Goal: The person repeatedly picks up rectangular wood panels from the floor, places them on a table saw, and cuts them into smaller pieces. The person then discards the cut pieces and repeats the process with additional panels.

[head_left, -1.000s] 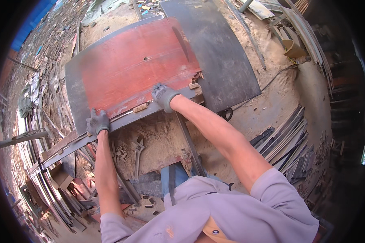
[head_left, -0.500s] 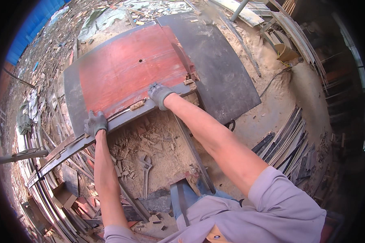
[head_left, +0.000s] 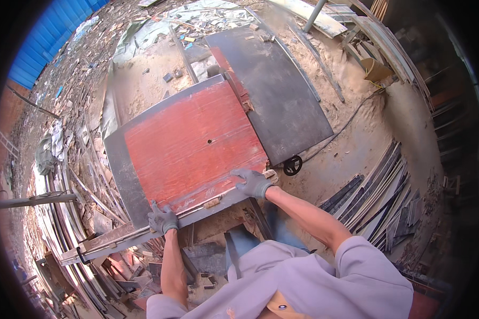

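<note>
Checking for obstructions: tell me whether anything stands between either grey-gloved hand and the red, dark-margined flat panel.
Nothing visible does: the left hand and right hand both rest on the panel at its near edge.

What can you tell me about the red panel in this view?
The red panel looks like scuffed, painted wood, roughly rectangular, with a dark band down its left side and one small hole. It lies flat, left of the dark board. The gloved left grip and right grip rest along its near edge.
</note>
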`<state>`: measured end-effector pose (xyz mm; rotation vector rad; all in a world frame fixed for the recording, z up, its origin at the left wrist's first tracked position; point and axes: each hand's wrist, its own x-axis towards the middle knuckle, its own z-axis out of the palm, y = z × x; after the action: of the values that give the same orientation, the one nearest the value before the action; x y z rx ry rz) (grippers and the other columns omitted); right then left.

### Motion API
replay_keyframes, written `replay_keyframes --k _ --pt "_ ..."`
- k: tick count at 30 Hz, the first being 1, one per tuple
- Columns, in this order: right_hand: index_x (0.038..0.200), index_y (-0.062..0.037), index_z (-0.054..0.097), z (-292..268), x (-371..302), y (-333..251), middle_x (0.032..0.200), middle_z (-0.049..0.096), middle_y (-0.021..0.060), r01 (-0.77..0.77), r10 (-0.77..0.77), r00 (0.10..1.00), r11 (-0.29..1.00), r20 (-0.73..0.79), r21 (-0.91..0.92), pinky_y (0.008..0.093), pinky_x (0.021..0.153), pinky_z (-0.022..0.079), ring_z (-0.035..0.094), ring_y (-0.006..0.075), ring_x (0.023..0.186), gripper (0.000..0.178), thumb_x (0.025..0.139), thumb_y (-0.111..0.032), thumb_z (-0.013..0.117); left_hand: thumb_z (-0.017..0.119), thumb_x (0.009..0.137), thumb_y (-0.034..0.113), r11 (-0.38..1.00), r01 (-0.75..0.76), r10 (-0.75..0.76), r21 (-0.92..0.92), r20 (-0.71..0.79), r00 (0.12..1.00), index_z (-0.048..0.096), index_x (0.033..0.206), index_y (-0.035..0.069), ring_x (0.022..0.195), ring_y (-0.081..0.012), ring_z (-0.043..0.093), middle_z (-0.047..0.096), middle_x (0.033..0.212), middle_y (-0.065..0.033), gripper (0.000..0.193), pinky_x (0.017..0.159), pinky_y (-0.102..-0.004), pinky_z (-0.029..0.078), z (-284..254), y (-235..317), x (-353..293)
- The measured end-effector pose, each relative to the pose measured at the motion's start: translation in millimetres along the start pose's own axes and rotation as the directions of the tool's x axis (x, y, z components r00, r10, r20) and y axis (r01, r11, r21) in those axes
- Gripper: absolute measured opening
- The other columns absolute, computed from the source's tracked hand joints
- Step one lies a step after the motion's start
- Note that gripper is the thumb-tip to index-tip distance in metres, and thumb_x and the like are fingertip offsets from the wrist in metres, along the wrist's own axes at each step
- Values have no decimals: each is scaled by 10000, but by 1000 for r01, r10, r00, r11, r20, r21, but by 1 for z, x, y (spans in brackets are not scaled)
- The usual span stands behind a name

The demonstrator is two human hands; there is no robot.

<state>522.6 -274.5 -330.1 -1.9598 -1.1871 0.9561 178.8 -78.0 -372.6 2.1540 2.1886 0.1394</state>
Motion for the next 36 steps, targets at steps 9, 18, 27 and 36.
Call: replay_keyframes --k 9,18,27,36 --pt "1306 -19 640 -190 109 145 1064 745 93 -134 415 850 765 -323 630 277 659 564 700 135 810 362 947 33 644 644 921 331 991 22 -55 128 260 964 451 1587 165 1219 -413 605 586 1330 -243 713 1013 -526 476 15 -55 -146" --pt "1175 -137 718 -180 207 106 1211 729 148 -119 -48 929 899 -366 -421 484 952 548 695 343 1131 409 858 -389 778 557 877 144 949 287 -315 130 428 847 346 1587 -73 1587 -355 250 291 1689 -248 771 1302 -386 233 93 -125 -241" --pt "1123 -111 742 -256 217 182 1082 756 184 -381 115 819 842 -561 -383 508 903 562 724 388 1044 335 884 -316 625 559 855 102 948 317 -296 17 406 865 363 1570 -97 1593 -323 248 325 1677 -243 768 1319 -357 179 113 -121 -263" --pt "1502 -10 504 -292 131 194 1513 545 215 -383 105 908 598 -405 -704 458 1080 463 527 369 1399 927 820 -545 833 620 895 161 965 262 -257 23 294 921 429 1522 -84 1483 -400 399 450 1573 -269 700 1237 -474 318 94 -57 -246"
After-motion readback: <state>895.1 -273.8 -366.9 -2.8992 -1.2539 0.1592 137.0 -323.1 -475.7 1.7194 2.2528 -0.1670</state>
